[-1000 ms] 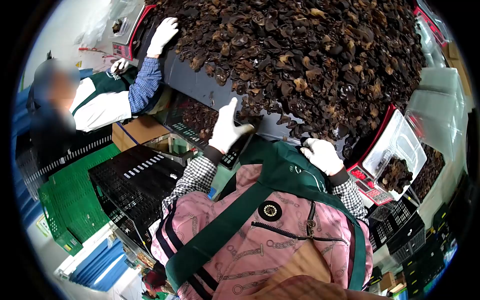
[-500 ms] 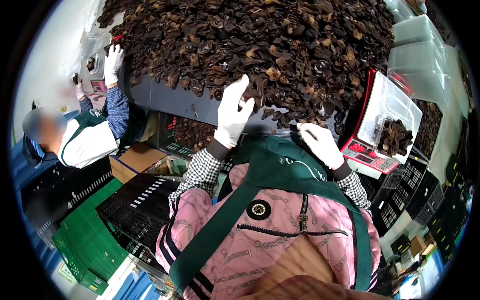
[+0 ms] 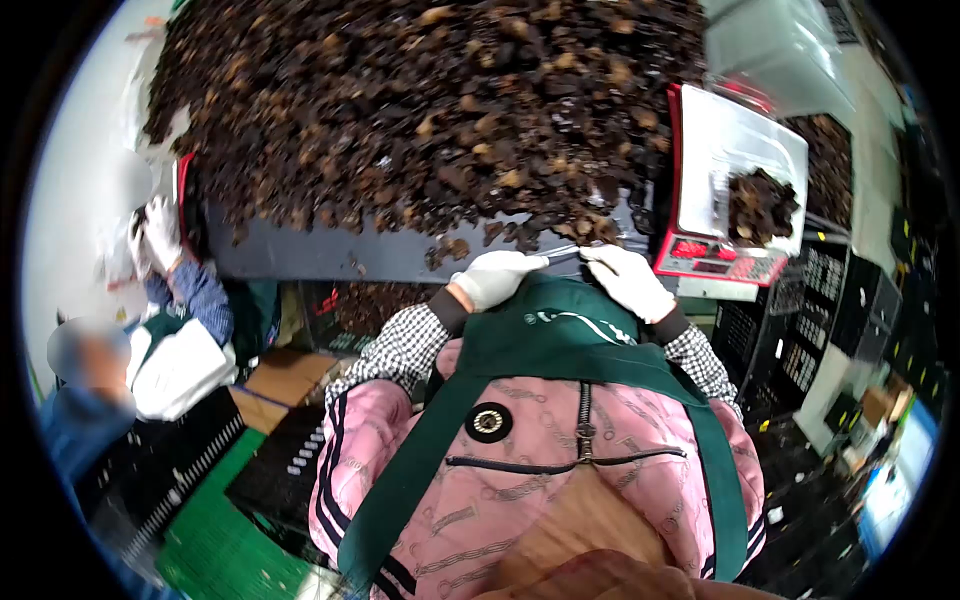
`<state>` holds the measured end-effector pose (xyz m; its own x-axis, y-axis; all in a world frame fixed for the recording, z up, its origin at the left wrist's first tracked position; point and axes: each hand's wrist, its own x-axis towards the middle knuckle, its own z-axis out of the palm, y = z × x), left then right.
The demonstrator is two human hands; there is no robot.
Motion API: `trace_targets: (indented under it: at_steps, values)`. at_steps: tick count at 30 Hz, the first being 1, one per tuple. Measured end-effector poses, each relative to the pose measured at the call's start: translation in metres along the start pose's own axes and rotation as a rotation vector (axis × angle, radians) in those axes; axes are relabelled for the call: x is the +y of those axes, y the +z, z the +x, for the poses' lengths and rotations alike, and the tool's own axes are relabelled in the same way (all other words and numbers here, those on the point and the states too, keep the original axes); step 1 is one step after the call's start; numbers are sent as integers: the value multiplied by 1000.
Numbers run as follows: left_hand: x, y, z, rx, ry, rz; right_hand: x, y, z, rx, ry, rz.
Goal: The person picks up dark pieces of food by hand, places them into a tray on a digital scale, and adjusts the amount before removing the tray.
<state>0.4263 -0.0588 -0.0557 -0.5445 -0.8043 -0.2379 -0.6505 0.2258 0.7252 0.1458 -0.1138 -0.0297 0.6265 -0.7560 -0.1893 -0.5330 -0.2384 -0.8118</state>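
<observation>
A large heap of dark brown wood ear mushrooms covers the worktable in front of me. At the table's front edge, just above my green apron, my white-gloved left hand has its fingers pressed together. Close to its right is my gloved right hand, fingers also closed. A thin shiny strip runs between the fingertips; what it is and how it is held are unclear. A few loose mushrooms lie just beyond the hands.
On the right, a red-and-white scale carries a clear plastic box with mushrooms. Stacked clear containers stand behind it. Black crates are at lower right. A co-worker in a blue checked sleeve works at left.
My left hand has come down from the heap to the table edge beside my right hand, and the mushrooms it held are no longer seen in it. The whole view has shifted.
</observation>
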Motion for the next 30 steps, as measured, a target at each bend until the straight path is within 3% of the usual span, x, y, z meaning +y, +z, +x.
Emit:
trace_targets:
  at_steps: [1, 3, 8, 13, 16, 20, 23, 24, 29, 30]
  values:
    - [13, -12, 6, -55, -89, 83, -5, 3, 0, 145, -121, 19]
    - [10, -13, 16, 330, 233, 24, -22, -3, -4, 250, -151, -214]
    - [5, -14, 28, 338, 243, 19, -29, -4, -10, 410, -136, -129]
    - [6, -16, 29, 369, 104, -104, -25, 7, -11, 469, -246, -82]
    - [14, -17, 31, 361, 30, -67, -22, 11, -16, 416, -233, 135]
    - [30, -17, 35, 413, -65, 33, -7, -12, -40, 215, -152, 136]
    - [62, -35, 41, 164, -363, 217, 2, -43, -71, 254, -35, 290]
    - [79, -38, 48, 208, -376, 210, 8, -55, -81, 282, -64, 264]
    - [196, -38, 145, 742, 184, 64, 23, -107, -116, 453, -33, 282]
    - [211, -33, 166, 732, 207, 100, 24, -118, -119, 467, -28, 298]
